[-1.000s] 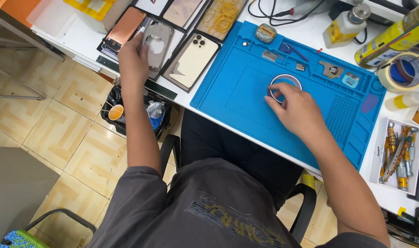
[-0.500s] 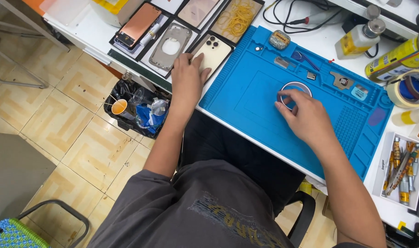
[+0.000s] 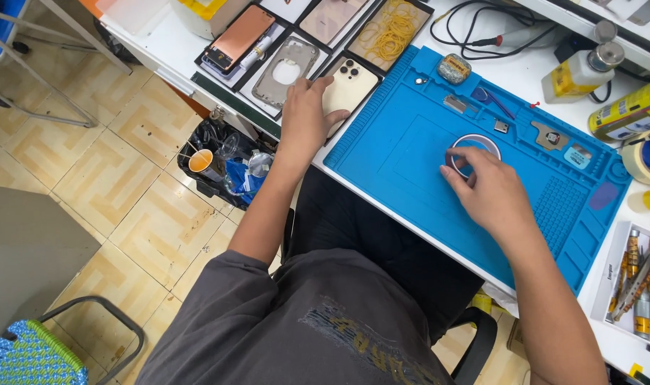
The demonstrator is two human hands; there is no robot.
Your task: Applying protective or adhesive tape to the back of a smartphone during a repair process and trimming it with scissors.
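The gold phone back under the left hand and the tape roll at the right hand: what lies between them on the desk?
In the head view, only bare blue mat lies between the gold phone back and the tape roll.

Left hand: the left hand (image 3: 307,114) lies flat, fingers spread, on a gold phone back (image 3: 346,84) in a black tray.
Right hand: the right hand (image 3: 485,189) rests fingertips on a roll of tape (image 3: 473,146) lying flat.
Surface: the blue work mat (image 3: 410,142) holds the roll.
Far left: a bare phone frame (image 3: 285,71) lies beside the gold phone back.
Floor: a black bin (image 3: 221,160) stands under the table edge.
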